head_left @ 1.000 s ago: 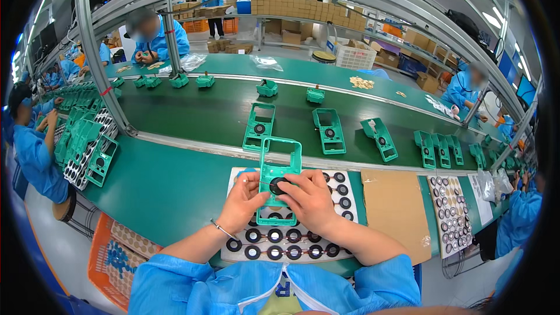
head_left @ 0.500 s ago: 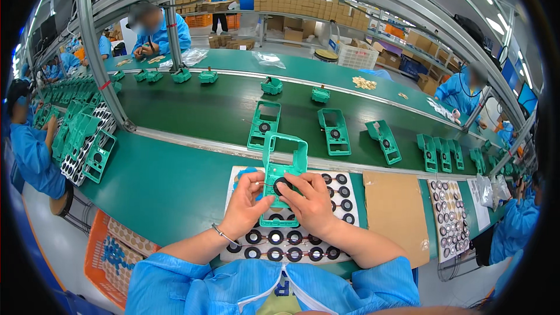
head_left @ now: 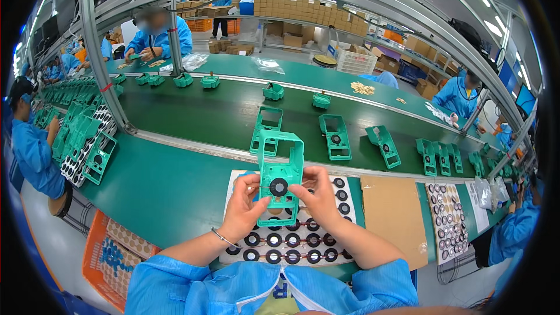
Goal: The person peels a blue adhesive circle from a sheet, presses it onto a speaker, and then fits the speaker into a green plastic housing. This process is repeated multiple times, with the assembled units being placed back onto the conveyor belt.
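Note:
Between my hands I hold a green plastic housing [head_left: 281, 170], tilted up, with a large rectangular opening at its far end. A round black speaker [head_left: 279, 186] sits in its middle, a thin wire running from its left side. My left hand [head_left: 245, 201] is closed on the housing's left edge, fingertips by the wire. My right hand [head_left: 318, 198] grips the right edge, its thumb close to the speaker. Below lies a white sheet [head_left: 352, 189] carrying rows of black ring-shaped speakers [head_left: 274, 239] with wires. A blue piece [head_left: 248, 174] is partly hidden behind my left hand.
Beyond the bench runs a green conveyor belt [head_left: 216, 116] with several green housings [head_left: 335, 138]. Brown cardboard [head_left: 392, 219] and another speaker sheet [head_left: 448, 221] lie to the right. Piled housings [head_left: 79, 134] stand left, above an orange basket [head_left: 92, 262]. A metal post [head_left: 87, 35] rises left; co-workers sit around.
My right hand has drawn back from over the speaker to the housing's right edge, leaving the speaker in plain view. The housing has shifted slightly left.

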Available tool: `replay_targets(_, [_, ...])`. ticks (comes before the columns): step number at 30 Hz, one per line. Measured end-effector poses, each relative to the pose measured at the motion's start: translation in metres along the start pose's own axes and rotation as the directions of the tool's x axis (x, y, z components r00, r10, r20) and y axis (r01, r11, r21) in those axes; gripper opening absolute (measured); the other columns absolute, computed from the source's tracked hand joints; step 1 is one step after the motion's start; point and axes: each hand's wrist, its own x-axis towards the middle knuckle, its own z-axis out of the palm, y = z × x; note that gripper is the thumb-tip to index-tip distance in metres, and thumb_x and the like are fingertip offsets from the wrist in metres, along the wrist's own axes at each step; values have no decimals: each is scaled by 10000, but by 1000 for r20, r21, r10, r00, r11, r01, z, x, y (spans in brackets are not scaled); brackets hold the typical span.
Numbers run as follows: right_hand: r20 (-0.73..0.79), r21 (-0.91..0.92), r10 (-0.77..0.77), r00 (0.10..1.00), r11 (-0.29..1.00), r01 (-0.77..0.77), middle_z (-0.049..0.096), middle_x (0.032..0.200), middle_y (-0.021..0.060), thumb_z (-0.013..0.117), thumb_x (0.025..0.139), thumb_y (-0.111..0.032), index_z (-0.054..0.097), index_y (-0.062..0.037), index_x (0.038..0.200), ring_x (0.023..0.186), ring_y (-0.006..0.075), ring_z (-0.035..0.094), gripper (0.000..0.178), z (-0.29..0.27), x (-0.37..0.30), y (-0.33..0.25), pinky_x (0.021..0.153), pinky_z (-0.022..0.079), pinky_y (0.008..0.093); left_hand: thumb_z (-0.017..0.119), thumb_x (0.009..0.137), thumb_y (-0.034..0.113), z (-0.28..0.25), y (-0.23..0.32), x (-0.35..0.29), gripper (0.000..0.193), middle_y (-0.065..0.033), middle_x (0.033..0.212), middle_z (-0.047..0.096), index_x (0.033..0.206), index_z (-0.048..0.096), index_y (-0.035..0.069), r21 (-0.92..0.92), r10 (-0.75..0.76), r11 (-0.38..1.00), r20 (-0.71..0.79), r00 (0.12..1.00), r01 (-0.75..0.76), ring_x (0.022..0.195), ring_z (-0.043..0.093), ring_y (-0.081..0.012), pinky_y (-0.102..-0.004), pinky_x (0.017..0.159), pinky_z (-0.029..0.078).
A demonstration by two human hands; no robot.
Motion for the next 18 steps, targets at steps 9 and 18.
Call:
replay_targets(9, [338, 408, 241, 910, 833, -373, 614, 926, 35, 627, 823, -192, 552, -15, 1060, 834, 99, 562, 305, 9, -2, 14, 744, 466, 252, 504, 836, -31, 15, 0, -14, 405, -172, 1164, 454, 1185, 298, -22, 203, -7, 979, 41, 999, -1, 1125, 460, -217, -296, 804, 493])
replay_targets(18, [379, 351, 303, 875, 827, -439, 570, 979, 74, 593, 849, -282, 472, 2, 1107, 813, 112, 540, 402, 3, 10, 11, 692, 453, 244, 510, 826, -42, 1, 2, 18, 356, -144, 1077, 513, 1140, 346, -10, 91, -146, 986, 48, 988, 141, 970, 542, -198, -309, 829, 475])
